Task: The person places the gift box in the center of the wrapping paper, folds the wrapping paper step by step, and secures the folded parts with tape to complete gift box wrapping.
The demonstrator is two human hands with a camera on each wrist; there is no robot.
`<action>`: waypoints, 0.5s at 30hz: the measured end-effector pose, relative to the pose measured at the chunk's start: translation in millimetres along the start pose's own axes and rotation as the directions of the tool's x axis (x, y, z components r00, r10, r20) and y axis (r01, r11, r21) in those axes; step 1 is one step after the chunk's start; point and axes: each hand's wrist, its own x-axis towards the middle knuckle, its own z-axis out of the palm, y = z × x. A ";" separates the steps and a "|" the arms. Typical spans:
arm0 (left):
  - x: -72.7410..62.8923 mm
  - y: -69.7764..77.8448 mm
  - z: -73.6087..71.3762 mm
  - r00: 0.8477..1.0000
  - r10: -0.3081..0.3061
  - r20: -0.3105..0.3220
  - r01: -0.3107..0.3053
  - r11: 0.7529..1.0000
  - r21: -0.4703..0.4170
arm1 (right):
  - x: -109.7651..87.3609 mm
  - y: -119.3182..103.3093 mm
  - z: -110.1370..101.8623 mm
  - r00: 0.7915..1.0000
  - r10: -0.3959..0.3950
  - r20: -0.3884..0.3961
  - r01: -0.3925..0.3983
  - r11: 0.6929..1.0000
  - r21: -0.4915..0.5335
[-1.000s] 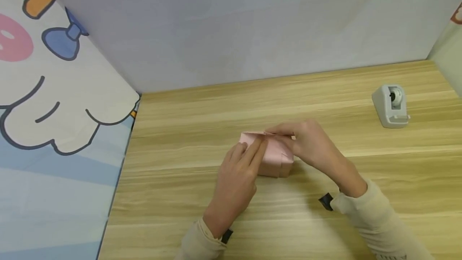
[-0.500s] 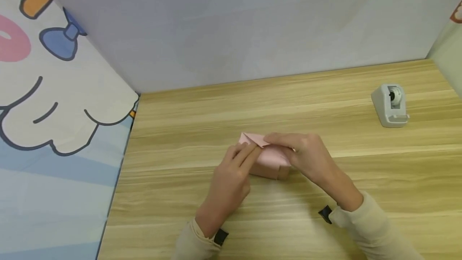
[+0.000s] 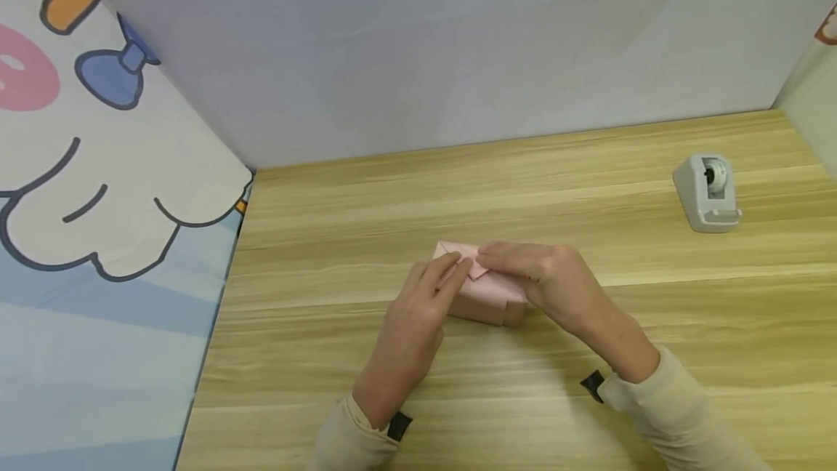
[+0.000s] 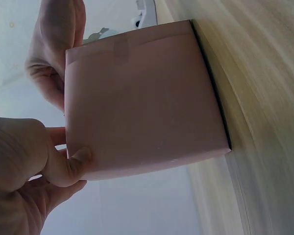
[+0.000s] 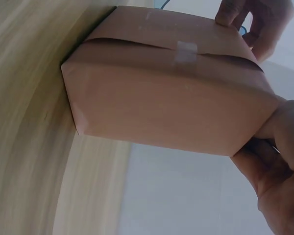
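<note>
A box-shaped package (image 3: 480, 305) in pink paper stands on the table under both hands. Its top paper is folded into a pointed flap (image 3: 479, 271). My left hand (image 3: 408, 318) holds the package's left side, with fingertips on the top folds; in the left wrist view its thumb (image 4: 81, 159) lies against a smooth side. My right hand (image 3: 562, 282) grips the top right edge, fingers on the flap. A strip of clear tape (image 5: 186, 53) crosses an overlapping paper seam in the right wrist view. The undersides of the folds are hidden.
A grey tape dispenser (image 3: 709, 193) with a roll stands at the table's back right. The wood-grain table (image 3: 340, 216) meets a pale wall (image 3: 458, 42) behind. A cartoon-printed sheet (image 3: 118, 187) hangs along the left side.
My right hand has brought the raised top paper down toward me into a pointed flap, which now lies flatter on the package. My left hand has shifted slightly left, its fingertips moving onto the folds.
</note>
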 end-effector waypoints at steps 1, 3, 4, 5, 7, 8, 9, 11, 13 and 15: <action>0.3 0.1 0.1 1.000 0.001 -0.001 -0.001 1.000 0.010 | 0.0 0.2 -0.8 1.000 -0.004 0.009 0.004 1.000 -0.006; 0.6 0.6 0.2 1.000 0.006 -0.002 -0.006 1.000 0.024 | -0.3 -0.1 -3.0 0.999 -0.007 0.039 0.007 1.000 -0.013; 0.7 0.7 0.1 1.000 0.008 -0.002 -0.008 0.999 0.032 | -0.5 -0.5 -4.3 0.998 -0.004 0.058 0.004 1.000 -0.012; 0.8 0.9 0.1 1.000 0.009 -0.003 -0.009 0.999 0.041 | -0.7 -1.3 -5.6 0.997 0.001 0.081 -0.001 1.000 -0.010; 0.9 1.2 0.0 1.000 0.010 -0.004 -0.010 0.998 0.056 | -1.5 -3.5 -8.0 0.991 0.015 0.130 -0.014 1.000 -0.008; 0.9 1.3 0.0 1.000 0.011 -0.006 -0.010 0.998 0.063 | -1.9 -5.2 -9.1 0.989 0.019 0.148 -0.017 1.000 -0.012; 1.0 1.3 0.1 1.000 0.010 -0.008 -0.009 0.998 0.067 | -2.5 -7.1 -9.5 0.987 0.021 0.160 -0.018 1.000 -0.021; 1.0 1.1 -0.5 1.000 0.001 -0.014 0.000 0.998 0.064 | -4.0 -11.7 -8.3 0.986 0.015 0.168 -0.007 0.999 -0.047; 1.4 -0.3 -1.5 1.000 -0.011 -0.010 0.011 0.999 0.036 | -6.8 -16.0 -6.1 0.988 0.001 0.155 0.010 0.997 -0.070; 3.0 -4.2 -3.7 1.000 -0.018 0.001 0.018 1.000 -0.017 | -9.8 -18.8 -3.2 0.991 -0.007 0.132 0.017 0.997 -0.076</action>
